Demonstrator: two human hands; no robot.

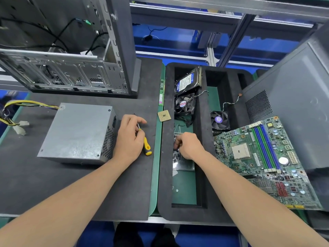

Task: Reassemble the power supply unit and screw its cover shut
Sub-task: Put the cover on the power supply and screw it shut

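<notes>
The grey metal power supply unit (78,134) lies on the dark foam mat at the left, its cover on and its yellow and black cable bundle (16,113) trailing off to the left. Just right of it, my left hand (129,138) grips a screwdriver with a yellow and black handle (147,146), shaft pointing away from me. My right hand (188,145) reaches into the foam tray's long compartment, its fingers curled down over a pile of small dark screws (176,155). Whether a screw is pinched there is hidden by the fingers.
An open PC case (67,72) stands behind the power supply. The foam tray (164,175) also holds a hard drive (188,81) and two fans (185,104). A CPU chip (164,115) lies on its rim. A motherboard (263,163) and a grey side panel (293,104) lie at the right.
</notes>
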